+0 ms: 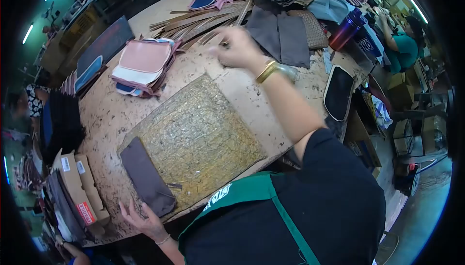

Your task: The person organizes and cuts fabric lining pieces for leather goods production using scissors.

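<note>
The right hand (237,47) reaches out to about twelve o'clock across the worn table (111,115), its fingers curled down and drawn together over the near ends of a fan of thin brown strips (193,23). The hand is blurred, so whether it actually pinches a strip or only touches the pile cannot be told. A gold bangle (266,71) sits on its wrist.

The left hand (143,221) lies at about seven o'clock, at the near edge of the table, fingers spread open and flat, holding nothing. Its fingertips rest just beside the lower end of a dark brown leather piece (145,175), which lies partly on a scarred, yellowish cutting mat (203,129) at the centre of the table.

At ten o'clock from the mat is a stack of pink and white leather panels (143,64). Two dark brown fabric pieces (281,37) lie at one o'clock, just right of the right hand, with a purple bottle (346,27) beyond them.
</note>
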Available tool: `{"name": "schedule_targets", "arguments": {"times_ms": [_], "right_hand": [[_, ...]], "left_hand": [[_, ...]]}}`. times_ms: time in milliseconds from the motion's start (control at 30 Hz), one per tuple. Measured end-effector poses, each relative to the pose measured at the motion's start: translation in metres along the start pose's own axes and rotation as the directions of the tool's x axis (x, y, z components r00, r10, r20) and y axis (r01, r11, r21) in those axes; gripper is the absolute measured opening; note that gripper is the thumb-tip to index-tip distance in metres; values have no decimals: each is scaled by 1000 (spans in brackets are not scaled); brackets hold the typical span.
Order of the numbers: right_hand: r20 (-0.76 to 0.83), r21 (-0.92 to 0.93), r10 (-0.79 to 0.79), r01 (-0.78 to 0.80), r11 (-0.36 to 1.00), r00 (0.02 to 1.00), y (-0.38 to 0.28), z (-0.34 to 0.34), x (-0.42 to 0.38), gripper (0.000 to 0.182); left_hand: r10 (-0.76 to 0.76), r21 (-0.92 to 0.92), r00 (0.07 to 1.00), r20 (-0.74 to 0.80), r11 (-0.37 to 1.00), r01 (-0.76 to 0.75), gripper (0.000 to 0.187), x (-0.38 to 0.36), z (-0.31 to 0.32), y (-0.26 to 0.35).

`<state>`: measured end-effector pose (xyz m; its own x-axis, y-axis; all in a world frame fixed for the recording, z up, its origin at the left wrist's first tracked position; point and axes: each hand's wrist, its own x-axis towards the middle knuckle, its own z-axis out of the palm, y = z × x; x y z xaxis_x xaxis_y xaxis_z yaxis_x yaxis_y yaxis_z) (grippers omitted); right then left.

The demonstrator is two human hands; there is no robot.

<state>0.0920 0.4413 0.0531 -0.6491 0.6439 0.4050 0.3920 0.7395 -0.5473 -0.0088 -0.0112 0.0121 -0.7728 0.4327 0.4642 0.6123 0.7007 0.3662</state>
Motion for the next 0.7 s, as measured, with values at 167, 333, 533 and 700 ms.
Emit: {"name": "schedule_targets", "arguments": {"times_ms": [167, 333, 533, 700], "right_hand": [[314, -463, 479, -308, 831, 820, 150, -50, 7, 100], [322, -575, 575, -327, 750, 752, 179, -34, 0, 103], [31, -559, 562, -451, 695, 827, 223, -23, 31, 76], [-39, -566, 585, -501, 655, 810, 246, -23, 70, 63]], "left_hand": [[180, -139, 971, 160, 977, -159, 30, 11, 29, 42], [184, -216, 950, 252, 968, -130, 32, -19, 73, 58], [119, -87, 956, 270, 991, -99, 31, -36, 88, 49], [133, -72, 956, 263, 990, -118, 31, -33, 90, 50]]}}
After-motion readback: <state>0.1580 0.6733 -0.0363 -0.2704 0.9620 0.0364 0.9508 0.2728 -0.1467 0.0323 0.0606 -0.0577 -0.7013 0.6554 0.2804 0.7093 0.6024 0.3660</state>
